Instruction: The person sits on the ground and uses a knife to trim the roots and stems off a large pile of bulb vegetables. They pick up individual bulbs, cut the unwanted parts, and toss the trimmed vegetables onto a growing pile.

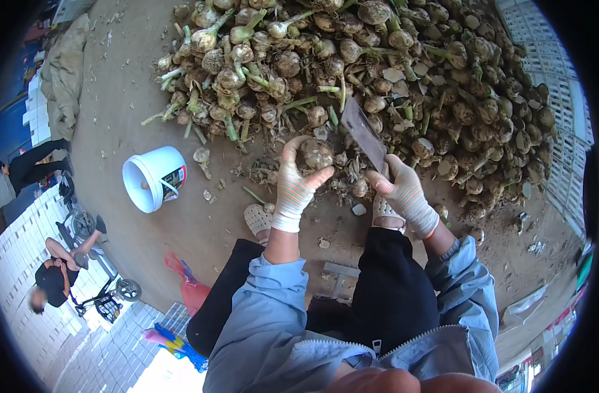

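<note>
A soil-covered round bulb or tuber (315, 153) rests in my left hand (299, 184), between thumb and fingers. My right hand (405, 194) grips a wide, flat-bladed cleaver (362, 131) by its handle, the blade pointing up and to the left, apart from the bulb. Both hands wear striped knit gloves. Beyond them lies a large heap of dirty bulbs (280, 64), many with green stalks on the left and mostly trimmed ones on the right. Dry leaf scraps and a few bulbs lie on the ground between and below my hands.
A white plastic bucket (144, 179) lies tipped on its side at the left, with a small object inside. White plastic crates (555, 98) line the right side. Far left, a person (58, 275) sits near a wheeled frame; another person (29, 169) is above. A red bag (194, 290) lies by my left knee.
</note>
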Demonstrator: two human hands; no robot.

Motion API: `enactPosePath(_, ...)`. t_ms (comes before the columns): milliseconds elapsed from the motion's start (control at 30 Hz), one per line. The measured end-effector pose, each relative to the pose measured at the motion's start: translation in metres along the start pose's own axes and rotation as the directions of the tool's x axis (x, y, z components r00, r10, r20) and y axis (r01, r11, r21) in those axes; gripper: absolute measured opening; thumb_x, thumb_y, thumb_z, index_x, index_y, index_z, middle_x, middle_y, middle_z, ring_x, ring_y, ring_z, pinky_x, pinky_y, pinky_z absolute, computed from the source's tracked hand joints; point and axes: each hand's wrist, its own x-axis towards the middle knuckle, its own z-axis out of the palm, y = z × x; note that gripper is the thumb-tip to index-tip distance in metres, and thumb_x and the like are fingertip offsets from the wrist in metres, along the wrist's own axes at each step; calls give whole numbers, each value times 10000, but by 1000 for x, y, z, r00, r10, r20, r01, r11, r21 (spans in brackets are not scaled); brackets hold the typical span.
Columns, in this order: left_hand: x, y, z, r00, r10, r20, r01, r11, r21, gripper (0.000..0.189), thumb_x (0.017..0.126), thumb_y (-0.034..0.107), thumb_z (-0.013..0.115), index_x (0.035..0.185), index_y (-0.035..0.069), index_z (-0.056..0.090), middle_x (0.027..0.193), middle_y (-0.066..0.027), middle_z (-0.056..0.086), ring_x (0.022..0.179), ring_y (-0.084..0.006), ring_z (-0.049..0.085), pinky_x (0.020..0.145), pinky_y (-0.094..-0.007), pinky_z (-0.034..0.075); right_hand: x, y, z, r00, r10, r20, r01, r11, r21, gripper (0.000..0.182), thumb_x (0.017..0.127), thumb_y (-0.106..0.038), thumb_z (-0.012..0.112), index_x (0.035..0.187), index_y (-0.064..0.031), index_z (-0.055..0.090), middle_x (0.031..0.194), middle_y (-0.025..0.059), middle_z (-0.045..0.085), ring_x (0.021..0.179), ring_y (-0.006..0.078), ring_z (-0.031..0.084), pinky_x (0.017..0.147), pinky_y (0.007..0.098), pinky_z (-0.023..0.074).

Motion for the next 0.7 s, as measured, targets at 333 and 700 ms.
enactPosePath(333,-4,43,15,949,-197,247,265,922,-284,591,699,-17,794,1225,4,526,1044,-62,657,972,-139,621,894,-302,505,16,4,-44,874,-486,-9,234,437,-868,414,830,-160,611,1209,-4,554,896,87,606,822,261,609,716,394,474)
enactPosePath(700,0,31,17,953,-223,206,281,906,-317,706,669,-9,798,1289,42,465,1119,-56,614,991,-164,599,920,-324,488,11,12,-42,821,-491,-291,204,729,-654,218,722,-97,684,874,-63,531,819,114,556,799,321,581,690,433,453)
